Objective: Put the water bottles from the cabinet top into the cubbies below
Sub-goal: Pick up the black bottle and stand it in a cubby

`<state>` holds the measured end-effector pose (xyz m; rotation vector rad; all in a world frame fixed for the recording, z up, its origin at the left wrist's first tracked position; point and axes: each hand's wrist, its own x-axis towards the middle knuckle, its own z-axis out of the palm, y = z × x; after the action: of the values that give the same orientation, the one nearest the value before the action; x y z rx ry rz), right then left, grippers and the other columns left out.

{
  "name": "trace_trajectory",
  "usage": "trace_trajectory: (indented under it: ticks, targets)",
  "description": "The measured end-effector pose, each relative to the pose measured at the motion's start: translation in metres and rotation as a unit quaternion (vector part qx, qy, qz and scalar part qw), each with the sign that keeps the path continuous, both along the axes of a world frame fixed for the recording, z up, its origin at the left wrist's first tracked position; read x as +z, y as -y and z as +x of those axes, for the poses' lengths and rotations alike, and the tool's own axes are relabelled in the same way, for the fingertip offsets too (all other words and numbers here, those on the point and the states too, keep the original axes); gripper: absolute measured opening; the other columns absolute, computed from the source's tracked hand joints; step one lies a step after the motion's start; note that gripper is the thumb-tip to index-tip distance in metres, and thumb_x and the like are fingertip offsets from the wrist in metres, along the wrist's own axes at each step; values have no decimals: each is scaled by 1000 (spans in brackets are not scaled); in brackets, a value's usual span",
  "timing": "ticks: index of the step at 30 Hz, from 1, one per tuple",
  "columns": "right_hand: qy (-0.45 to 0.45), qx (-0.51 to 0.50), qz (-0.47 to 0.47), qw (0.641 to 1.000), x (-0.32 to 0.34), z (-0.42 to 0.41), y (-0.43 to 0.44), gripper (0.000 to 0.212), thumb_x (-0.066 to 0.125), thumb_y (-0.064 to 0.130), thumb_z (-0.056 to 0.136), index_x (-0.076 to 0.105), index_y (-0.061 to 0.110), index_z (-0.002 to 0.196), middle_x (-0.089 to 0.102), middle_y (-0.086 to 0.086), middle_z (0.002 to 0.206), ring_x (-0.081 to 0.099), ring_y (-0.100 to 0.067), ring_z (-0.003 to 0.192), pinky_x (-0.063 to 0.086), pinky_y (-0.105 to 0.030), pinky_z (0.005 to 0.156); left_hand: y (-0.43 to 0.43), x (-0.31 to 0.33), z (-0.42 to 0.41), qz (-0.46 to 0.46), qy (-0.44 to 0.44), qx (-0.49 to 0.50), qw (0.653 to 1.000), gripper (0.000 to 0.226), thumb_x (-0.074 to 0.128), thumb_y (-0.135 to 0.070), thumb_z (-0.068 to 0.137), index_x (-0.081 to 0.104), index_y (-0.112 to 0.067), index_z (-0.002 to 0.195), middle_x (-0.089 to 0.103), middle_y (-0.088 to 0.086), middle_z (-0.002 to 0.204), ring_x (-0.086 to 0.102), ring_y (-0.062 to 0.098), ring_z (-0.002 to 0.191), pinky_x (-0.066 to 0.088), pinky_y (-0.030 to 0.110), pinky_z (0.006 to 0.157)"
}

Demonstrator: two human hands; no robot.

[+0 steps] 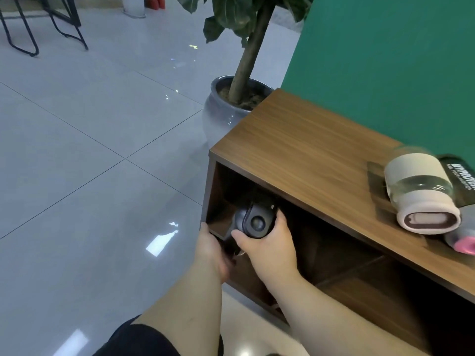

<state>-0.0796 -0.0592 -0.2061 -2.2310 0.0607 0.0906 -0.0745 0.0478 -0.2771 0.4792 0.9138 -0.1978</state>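
A black water bottle (253,219) sits in the mouth of the leftmost cubby (223,191) of the wooden cabinet (303,150), its lid facing me. My right hand (267,244) grips its lid end from below and the right. My left hand (210,246) is at the cubby's left front edge and touches the bottle's lower side. On the cabinet top at the right stand a clear bottle with cream sleeves (421,194), a black bottle with white lettering (462,176) behind it, and a grey bottle with a pink cap (462,242) at the frame edge.
A potted plant in a grey glazed pot (221,111) stands just beyond the cabinet's far left corner. A green wall (385,60) runs behind the cabinet. Shiny grey floor tiles (90,150) spread to the left, with black chair legs (25,34) far off.
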Motion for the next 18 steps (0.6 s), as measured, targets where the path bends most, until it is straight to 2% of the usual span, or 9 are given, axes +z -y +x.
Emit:
trace_trajectory:
  ticks: [2, 3, 6, 9, 11, 14, 16, 18]
  targets:
    - [-18, 0, -20, 1000, -3, 13, 1, 115, 86, 50, 63, 20, 20, 153, 40, -1, 152, 43, -19, 137, 37, -20, 94, 0, -6, 6, 3, -10, -17, 1000, 91, 26, -76, 90, 45, -13, 152, 52, 16, 154, 45, 33, 143, 27, 53, 121]
    - [-28, 1, -26, 999, -5, 19, 1, 115, 85, 50, 65, 18, 20, 154, 38, -3, 154, 42, -21, 138, 37, -21, 94, 0, -8, 8, 6, -20, -17, 1000, 92, 24, -77, 90, 41, -13, 155, 48, 16, 157, 42, 34, 145, 26, 53, 122]
    - [-52, -3, -35, 998, -14, 30, -2, 115, 84, 51, 66, 16, 23, 154, 33, -2, 157, 40, -24, 139, 41, -29, 100, 1, -16, 14, 12, -47, 6, 999, 100, 25, -81, 86, 35, -13, 158, 44, 17, 160, 41, 36, 145, 30, 54, 120]
    - [-63, -10, -28, 998, -21, 39, -8, 113, 83, 52, 67, 16, 26, 154, 31, -1, 158, 38, -25, 140, 42, -35, 102, 0, -28, 21, 27, -76, 60, 995, 104, 33, -84, 72, 44, -18, 153, 50, 16, 156, 47, 37, 141, 35, 54, 116]
    - [-66, -14, -18, 998, -24, 44, -13, 113, 84, 51, 67, 16, 27, 154, 31, -1, 158, 38, -26, 140, 42, -36, 102, 0, -26, 23, 28, -76, 89, 993, 97, 36, -78, 74, 47, -20, 151, 51, 14, 155, 47, 36, 142, 36, 51, 116]
    - [-64, -17, -7, 998, -26, 50, -18, 113, 84, 50, 67, 17, 25, 154, 32, -3, 158, 37, -26, 141, 41, -36, 103, 2, -18, 27, 24, -74, 127, 989, 90, 41, -71, 82, 42, -17, 154, 38, 16, 163, 33, 35, 150, 30, 47, 119]
    - [-62, -19, -8, 998, -28, 52, -20, 112, 83, 50, 67, 17, 24, 154, 33, -4, 157, 38, -26, 140, 41, -36, 103, 2, -18, 29, 18, -83, 135, 987, 97, 44, -73, 77, 38, -17, 156, 30, 14, 166, 26, 34, 152, 30, 46, 119]
    - [-59, -21, -11, 998, -30, 53, -21, 112, 83, 52, 67, 18, 24, 154, 34, -4, 156, 39, -26, 139, 42, -34, 101, 2, -20, 30, 12, -91, 143, 985, 102, 45, -75, 72, 39, -17, 155, 31, 13, 166, 28, 35, 151, 34, 46, 117]
